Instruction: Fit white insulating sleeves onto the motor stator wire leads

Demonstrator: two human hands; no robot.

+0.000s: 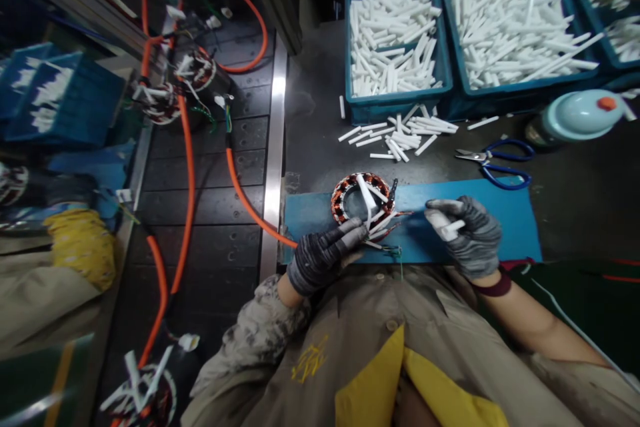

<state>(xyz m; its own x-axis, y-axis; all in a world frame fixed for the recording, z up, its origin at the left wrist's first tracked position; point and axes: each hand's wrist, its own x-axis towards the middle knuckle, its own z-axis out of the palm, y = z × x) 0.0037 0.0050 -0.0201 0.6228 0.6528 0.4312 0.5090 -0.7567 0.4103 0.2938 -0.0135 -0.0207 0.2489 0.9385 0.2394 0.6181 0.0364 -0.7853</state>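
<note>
A motor stator (338, 199), a ring wound with copper wire, lies on a blue mat (515, 227) in front of me. White sleeves (367, 192) stick out of it, and its leads trail toward my body. My left hand (327, 255), in a grey striped glove, is closed at the ring's near left edge, fingertips pinching the sleeved leads; the exact grip is partly hidden. To the right of the stator, my gloved right hand (470, 233) curls around short white tubes (453, 229), held above the mat and apart from the ring.
Blue bins (397, 101) of white tubes stand at the back, with loose tubes (400, 137) before them. Blue-handled cutters (505, 163) and a light-blue bottle (575, 117) lie right. Leftward, a conveyor (215, 213) carries stators with orange cables (187, 193); beyond it is a co-worker's yellow sleeve (83, 247).
</note>
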